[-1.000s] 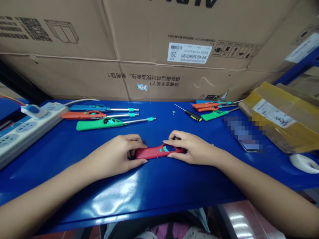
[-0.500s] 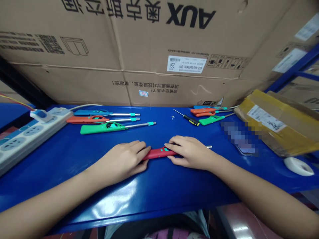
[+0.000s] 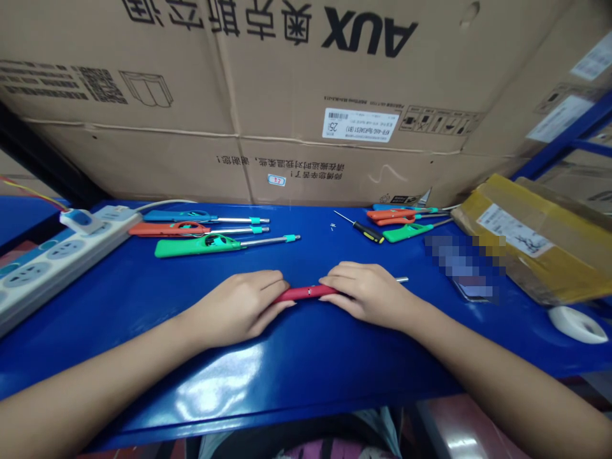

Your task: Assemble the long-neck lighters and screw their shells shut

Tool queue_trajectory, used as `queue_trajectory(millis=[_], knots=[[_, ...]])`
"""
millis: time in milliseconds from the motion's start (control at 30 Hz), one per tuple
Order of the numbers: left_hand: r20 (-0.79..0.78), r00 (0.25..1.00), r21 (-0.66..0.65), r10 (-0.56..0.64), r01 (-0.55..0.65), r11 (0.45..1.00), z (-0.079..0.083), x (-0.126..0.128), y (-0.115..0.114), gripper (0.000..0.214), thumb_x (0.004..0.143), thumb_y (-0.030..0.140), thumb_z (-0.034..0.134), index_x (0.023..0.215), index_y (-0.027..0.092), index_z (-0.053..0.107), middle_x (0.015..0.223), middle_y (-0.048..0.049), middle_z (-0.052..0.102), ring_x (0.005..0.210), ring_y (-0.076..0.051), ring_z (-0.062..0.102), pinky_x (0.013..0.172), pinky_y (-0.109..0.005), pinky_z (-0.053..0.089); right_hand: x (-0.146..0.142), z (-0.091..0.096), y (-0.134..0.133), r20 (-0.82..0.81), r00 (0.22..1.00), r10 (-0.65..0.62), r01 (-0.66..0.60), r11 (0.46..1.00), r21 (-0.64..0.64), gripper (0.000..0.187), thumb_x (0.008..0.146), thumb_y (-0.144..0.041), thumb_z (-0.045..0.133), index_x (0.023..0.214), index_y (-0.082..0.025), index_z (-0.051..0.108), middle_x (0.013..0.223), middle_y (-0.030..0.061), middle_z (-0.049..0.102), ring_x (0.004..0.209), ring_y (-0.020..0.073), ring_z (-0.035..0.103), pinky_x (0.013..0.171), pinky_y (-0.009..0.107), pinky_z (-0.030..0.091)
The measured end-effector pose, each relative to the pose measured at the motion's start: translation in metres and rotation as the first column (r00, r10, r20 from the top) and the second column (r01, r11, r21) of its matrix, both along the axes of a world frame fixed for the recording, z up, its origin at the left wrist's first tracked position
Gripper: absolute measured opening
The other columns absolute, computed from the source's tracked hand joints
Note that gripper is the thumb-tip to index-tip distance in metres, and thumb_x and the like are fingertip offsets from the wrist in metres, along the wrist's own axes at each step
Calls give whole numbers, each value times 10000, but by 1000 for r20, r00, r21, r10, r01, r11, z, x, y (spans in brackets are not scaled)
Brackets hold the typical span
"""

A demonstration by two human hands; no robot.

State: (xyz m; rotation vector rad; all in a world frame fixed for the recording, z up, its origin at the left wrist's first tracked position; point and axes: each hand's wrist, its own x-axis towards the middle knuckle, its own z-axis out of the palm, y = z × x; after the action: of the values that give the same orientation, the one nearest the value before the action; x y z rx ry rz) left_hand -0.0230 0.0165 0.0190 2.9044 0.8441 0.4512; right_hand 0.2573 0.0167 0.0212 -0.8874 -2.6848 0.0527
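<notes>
A red long-reach lighter is held level between both hands, just above or on the blue tabletop. My left hand is closed round its handle end, thumb along the near side. My right hand grips it farther toward the metal tube, whose tip pokes out past the knuckles. The narrow edge of the red body faces me, and its trigger is mostly hidden. Beyond my left hand lie a green lighter, an orange lighter and a blue lighter, side by side.
A screwdriver lies at the back, near more lighters on the right. A blurred-out phone, a yellow-taped parcel and a white object are at the right. A power strip lies left; a cardboard box walls the back.
Both hands have rolled the red lighter about its length, so its narrow edge now faces me and the trigger opening is turned away. The other things stay where they were.
</notes>
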Motion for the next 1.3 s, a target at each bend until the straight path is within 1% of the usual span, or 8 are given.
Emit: queue_trajectory(millis=[133,300,467,600,800,967,1133,1300], knots=[[37,999,-109,18,-14,994,4,-8,10,319,1063,325,393,981,143,641,824,-49,593,717,-164,579,658,-284,466,12,7,8,12,999,-32,33,999,-44,275,1024,-349,512,1045,-156,706,939,85,725,872,201,650,786,316,502],[6,999,-206,44,-42,978,6,-9,10,328,1068,351,372,962,160,618,838,-38,590,737,-167,579,687,-285,458,13,1,8,20,999,-44,44,999,18,280,1023,-307,499,883,-157,689,786,61,669,742,191,579,690,311,432],[-35,995,-230,89,-94,969,5,-1,6,265,1059,369,408,1175,208,583,1015,-38,668,910,-197,654,794,-303,475,3,-1,3,53,994,-100,100,995,-6,238,1022,-315,489,954,-153,650,856,60,658,774,196,576,702,315,416],[-47,996,-242,70,-79,967,-3,9,-3,323,1070,426,366,1058,195,591,891,-28,670,776,-188,654,693,-293,449,-9,-3,-1,169,984,-57,61,998,-21,268,1036,-338,454,935,-162,629,868,58,651,795,209,573,703,330,414],[-11,999,-242,32,-34,970,-4,15,-14,320,1073,387,356,974,183,581,797,-22,628,687,-177,592,648,-292,391,-16,-5,-5,199,980,-16,32,997,-76,126,978,-214,544,899,-162,627,872,48,673,820,205,599,730,333,427],[69,990,-441,121,-79,894,4,3,3,326,1036,417,445,861,178,580,706,11,590,601,-128,529,586,-249,357,6,11,2,106,994,-35,42,996,-73,329,973,-466,581,1095,-167,643,1057,79,716,955,244,632,867,399,457],[157,960,-641,231,-79,764,5,-7,19,340,989,455,513,862,159,618,683,14,607,570,-102,493,526,-203,360,34,19,20,4,997,-82,82,996,-28,282,951,-307,636,1193,-163,626,1165,110,709,1087,256,641,984,417,465],[203,928,-743,311,-60,666,8,-8,19,375,966,470,544,799,142,617,636,25,577,513,-74,427,478,-184,319,42,20,28,-31,996,-78,78,997,13,153,978,-256,583,1041,-150,674,999,97,734,922,236,666,879,394,501]])
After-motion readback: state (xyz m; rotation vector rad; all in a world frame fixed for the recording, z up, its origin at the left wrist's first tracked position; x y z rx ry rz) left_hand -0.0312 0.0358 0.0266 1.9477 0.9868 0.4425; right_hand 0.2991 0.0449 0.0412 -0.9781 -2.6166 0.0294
